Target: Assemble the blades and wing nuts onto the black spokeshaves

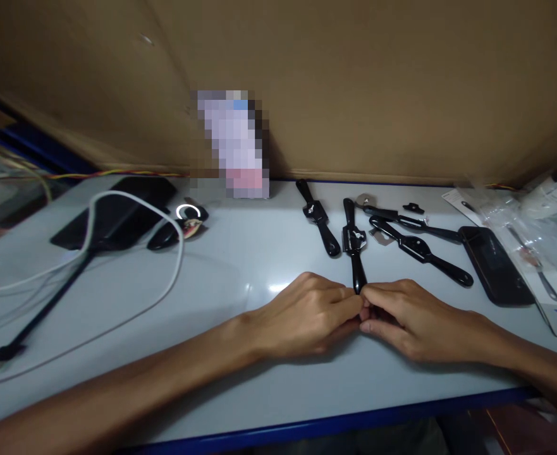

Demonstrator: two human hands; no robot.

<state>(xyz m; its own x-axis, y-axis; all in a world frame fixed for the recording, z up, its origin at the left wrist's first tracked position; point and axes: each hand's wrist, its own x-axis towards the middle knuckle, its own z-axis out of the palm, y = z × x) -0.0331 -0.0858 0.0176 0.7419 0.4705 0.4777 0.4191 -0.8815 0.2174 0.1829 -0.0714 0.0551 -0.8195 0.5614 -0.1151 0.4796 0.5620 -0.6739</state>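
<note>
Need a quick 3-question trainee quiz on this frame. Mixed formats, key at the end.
1. True or false: the left hand and right hand meet at the near tip of a black handled tool.
2. On which side of the hands does the white cable lie? A) the person's left B) the person's right C) between the hands
3. Fill in: the front edge of the table is coloured ____.

Key: 1 true; 2 A; 3 blue.
</note>
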